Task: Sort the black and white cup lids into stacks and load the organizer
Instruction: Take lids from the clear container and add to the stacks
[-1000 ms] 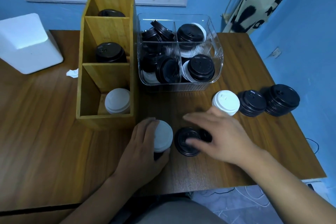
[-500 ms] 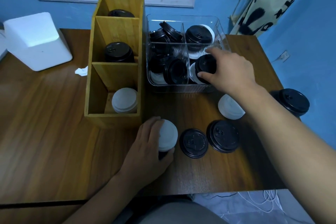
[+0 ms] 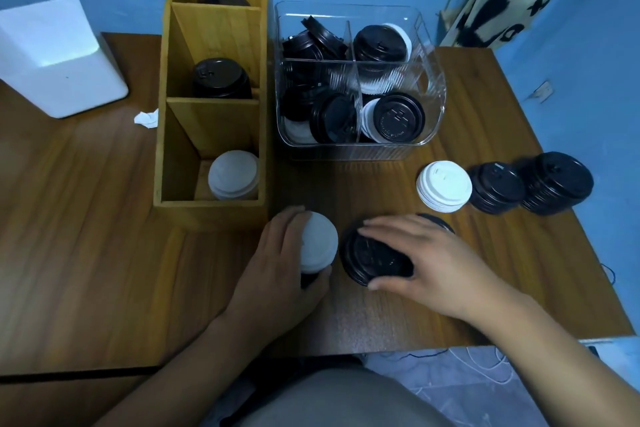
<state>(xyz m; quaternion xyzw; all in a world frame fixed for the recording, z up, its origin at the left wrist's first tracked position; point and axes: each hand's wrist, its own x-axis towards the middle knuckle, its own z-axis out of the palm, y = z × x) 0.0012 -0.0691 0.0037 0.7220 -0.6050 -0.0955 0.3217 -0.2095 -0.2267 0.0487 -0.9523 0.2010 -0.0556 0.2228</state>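
- Your right hand [image 3: 426, 260] is back from the bin [image 3: 346, 151], where it was reaching half a second ago, and is now lying over a black lid [image 3: 374, 260] on the counter [image 3: 86, 218].
- Its grip is lying open: the fingers are stretching flat across the lid top, the thumb is touching the near rim, and nothing is being lifted.
- Your left hand [image 3: 277, 263] is keeping its grip curled round the white stack [image 3: 318, 243], just in front of the organizer [image 3: 211, 213].
- A second black lid [image 3: 438, 220] is showing behind your right fingers.
- Judgement: you are probably gathering loose black lids into one stack. The bin is still holding many mixed lids, so sorting is far from complete.
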